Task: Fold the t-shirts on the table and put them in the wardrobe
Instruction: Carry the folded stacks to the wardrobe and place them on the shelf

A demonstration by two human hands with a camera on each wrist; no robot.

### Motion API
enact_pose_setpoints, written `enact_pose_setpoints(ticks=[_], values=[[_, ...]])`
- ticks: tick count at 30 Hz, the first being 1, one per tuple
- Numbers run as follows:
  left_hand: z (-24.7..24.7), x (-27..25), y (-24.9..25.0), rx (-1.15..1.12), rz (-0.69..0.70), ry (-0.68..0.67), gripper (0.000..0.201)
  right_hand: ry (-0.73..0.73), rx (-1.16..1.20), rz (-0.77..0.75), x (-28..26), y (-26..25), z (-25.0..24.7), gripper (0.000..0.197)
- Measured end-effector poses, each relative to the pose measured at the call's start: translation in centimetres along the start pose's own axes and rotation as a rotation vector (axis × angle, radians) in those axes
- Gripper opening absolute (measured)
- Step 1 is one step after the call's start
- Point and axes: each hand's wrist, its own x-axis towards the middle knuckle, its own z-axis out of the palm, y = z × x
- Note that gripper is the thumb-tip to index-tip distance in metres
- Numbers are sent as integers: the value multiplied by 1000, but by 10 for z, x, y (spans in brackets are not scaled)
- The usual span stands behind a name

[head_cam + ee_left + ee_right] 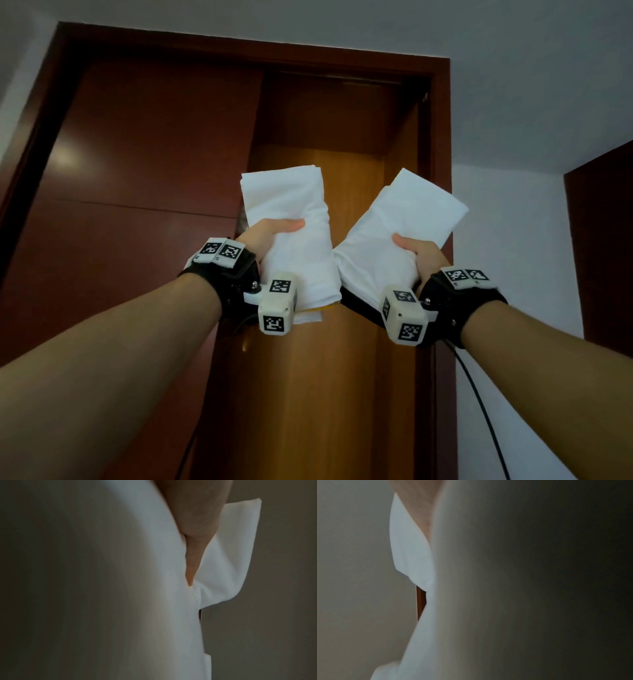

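1. The wardrobe [164, 171] fills the head view: dark red-brown wood with a smooth, slightly glossy face, a sliding door panel on the left and an opening on the right. Inside the opening a lighter orange-brown panel [308, 377] is seen, plain and flat; no shelf can be made out.
2. The step in hand is judged to be the putting away: folding appears done, and both bundles are held up in front of the opening, not yet set down inside.
3. The left folded t-shirt [291, 233] is a long, soft white rectangle of matte cloth, held nearly upright. A sliver of yellow shows at its lower end; what it belongs to cannot be told.
4. The right folded t-shirt [404, 222] is of the same white cloth, tilted to the right, its near end touching the left bundle. In the wrist views little but blurred white fabric is shown.
5. The left hand [263, 236] is clasped round its bundle, thumb laid across the top.
6. The right hand [419, 251] is likewise wrapped round its bundle, thumb on top.
7. The next move is judged to call for a flat resting place inside to be reached, and the bundles to be lowered level so that the loose layers do not unfold.
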Motion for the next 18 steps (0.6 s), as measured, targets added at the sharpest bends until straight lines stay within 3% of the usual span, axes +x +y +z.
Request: enact_pose_setpoints(ticks=[4, 8, 12, 18], values=[[-5, 77, -18, -18, 68, -22, 10, 23, -18, -57, 79, 12, 8, 30], [-7, 147, -29, -31, 106, -48, 12, 12, -4, -114, 147, 15, 11, 18], [-2, 204, -35, -23, 117, -46, 13, 32, -3, -152, 204, 20, 7, 29], [16, 267, -33, 13, 189, -10, 14, -5, 36, -215, 272, 22, -7, 26]])
